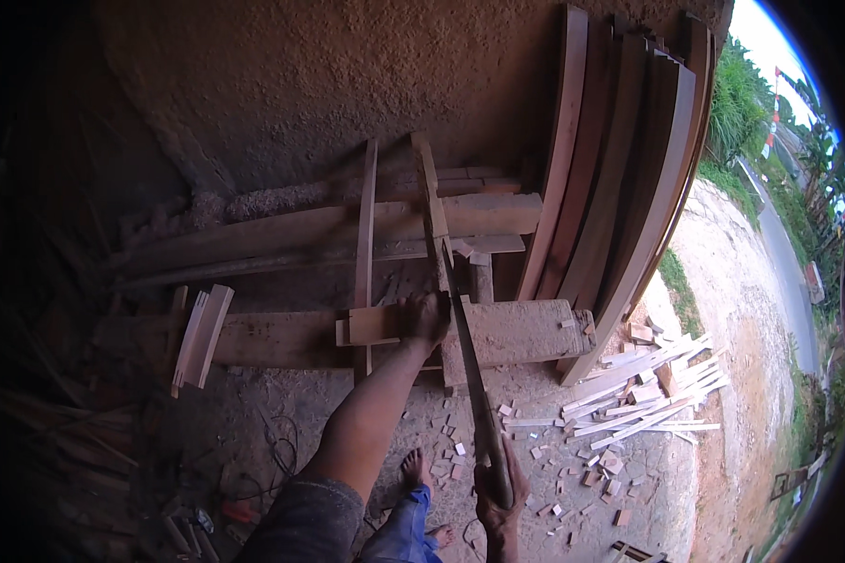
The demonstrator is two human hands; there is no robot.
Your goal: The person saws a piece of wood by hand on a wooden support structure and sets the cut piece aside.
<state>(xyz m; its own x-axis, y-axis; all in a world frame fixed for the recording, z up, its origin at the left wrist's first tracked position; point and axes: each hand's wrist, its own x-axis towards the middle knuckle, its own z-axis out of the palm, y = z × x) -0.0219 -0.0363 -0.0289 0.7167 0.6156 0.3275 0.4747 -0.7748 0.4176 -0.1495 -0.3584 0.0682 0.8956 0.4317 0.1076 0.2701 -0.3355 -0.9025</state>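
Observation:
My right hand point(502, 493) is closed round the handle of a handsaw at the lower middle. The saw's long blade point(473, 371), seen nearly edge-on, runs up and away from me past the beam. My left hand point(427, 317) is closed on a short pale wooden board point(376, 326), just left of the blade. That board lies on a thick wooden beam point(526, 333) that serves as a bench. Blade and board meet close beside my left fingers; whether they touch is hidden. A long narrow timber point(428, 188) extends from there toward the wall.
Tall planks point(620, 178) lean against the wall at right. Offcut strips point(643, 394) and small blocks litter the floor. Another beam point(488, 216) lies farther back, with a long slat point(366, 225) across. Short boards point(203, 336) rest at left. My bare foot point(415, 467) stands below.

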